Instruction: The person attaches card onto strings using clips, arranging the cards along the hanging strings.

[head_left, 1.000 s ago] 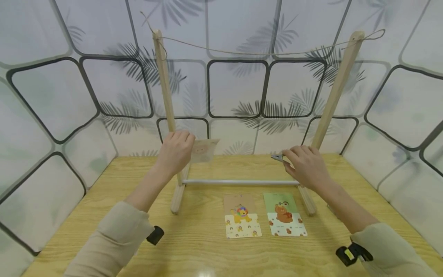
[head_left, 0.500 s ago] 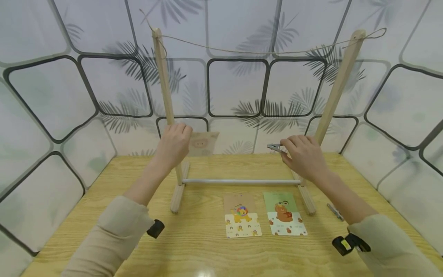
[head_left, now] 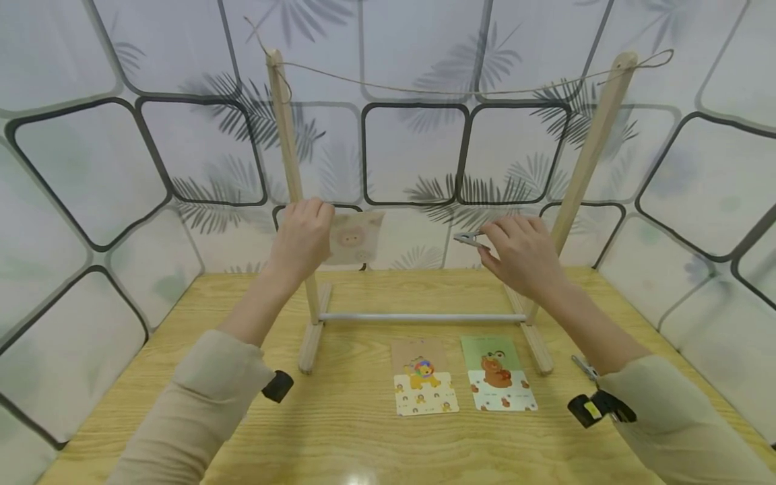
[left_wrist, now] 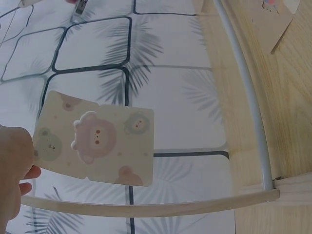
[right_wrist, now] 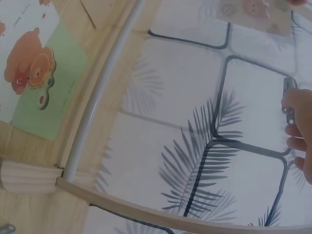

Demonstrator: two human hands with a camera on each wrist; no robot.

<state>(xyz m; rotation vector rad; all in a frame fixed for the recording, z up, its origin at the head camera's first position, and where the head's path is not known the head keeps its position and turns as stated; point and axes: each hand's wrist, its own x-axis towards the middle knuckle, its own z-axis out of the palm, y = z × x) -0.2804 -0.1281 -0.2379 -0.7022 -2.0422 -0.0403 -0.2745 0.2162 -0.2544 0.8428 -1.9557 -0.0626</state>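
My left hand [head_left: 302, 236] pinches the edge of a beige card [head_left: 354, 239] in front of the rack's left post. The left wrist view shows the card [left_wrist: 97, 139] with a pink bear face at its middle and paler animal heads around it. Over on the right, my right hand [head_left: 524, 256] grips a grey metal clip [head_left: 469, 238], its nose pointing left. In the right wrist view the clip [right_wrist: 287, 100] sits between thumb and fingers. Both hands are in the air, below the string [head_left: 436, 91] that runs between the posts.
A wooden rack has a left post [head_left: 291, 148], a right post [head_left: 591, 148] and a grey crossbar [head_left: 421, 318]. On the wooden table [head_left: 339, 438] lie a lion card [head_left: 424, 377] and a green bear card [head_left: 498, 374]. Another clip [head_left: 583, 366] lies near my right forearm.
Both hands have risen, the left with the card and the right with the clip. The right hand has also shifted left. The cards on the table stay put.
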